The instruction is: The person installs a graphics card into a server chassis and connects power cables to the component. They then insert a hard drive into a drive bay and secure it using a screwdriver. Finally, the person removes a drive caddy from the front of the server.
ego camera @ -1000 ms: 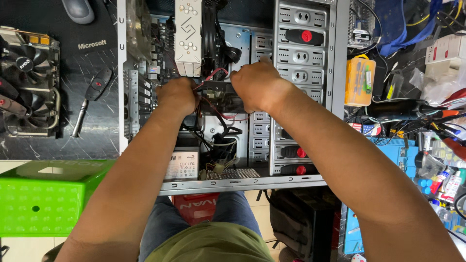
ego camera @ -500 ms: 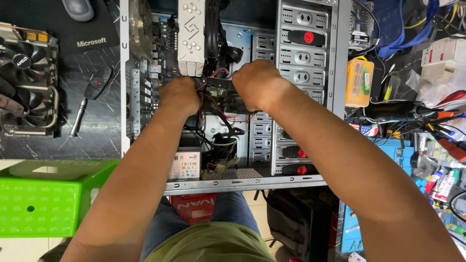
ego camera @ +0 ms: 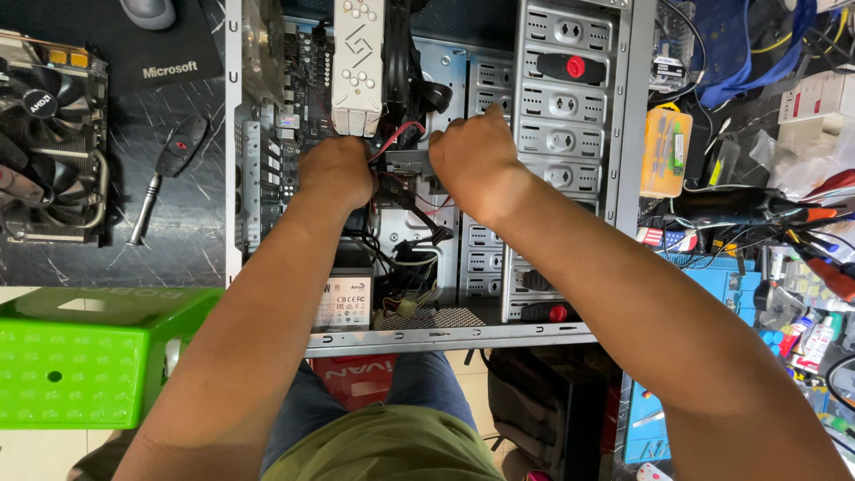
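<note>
Both my hands are down inside the open computer case [ego camera: 623, 134], which lies on its side across the dark worktop [ego camera: 178, 232] with its near rail running along the worktop's front edge. My left hand [ego camera: 337, 171] is curled into a loose fist over the bundle of cables [ego camera: 401, 214] in the middle of the case; the fingers are tucked underneath, so I cannot tell exactly what they pinch. My right hand [ego camera: 474, 158] is also closed, knuckles up, just beside the left one and pressed against the edge of the grey drive cage [ego camera: 561, 98]; its fingertips are hidden too.

Between my hands a thin red cable [ego camera: 398, 135] arcs up toward the tall white cooler [ego camera: 358, 62], which stands right above my left knuckles and crowds the space there. Black cables trail from under my hands toward the power supply [ego camera: 343, 298] at the near corner of the case, and a pale connector [ego camera: 408, 305] hangs loose beside it.

Outside the case, on the left part of the worktop, lies a key with a black fob [ego camera: 169, 169], and a graphics card [ego camera: 49, 142] with two fans sits at the left edge. A green plastic box [ego camera: 80, 365] stands below the worktop's front left corner. On the right side, an orange screwdriver-bit case [ego camera: 666, 150] rests against the case wall, amid tangled wires and tools.
</note>
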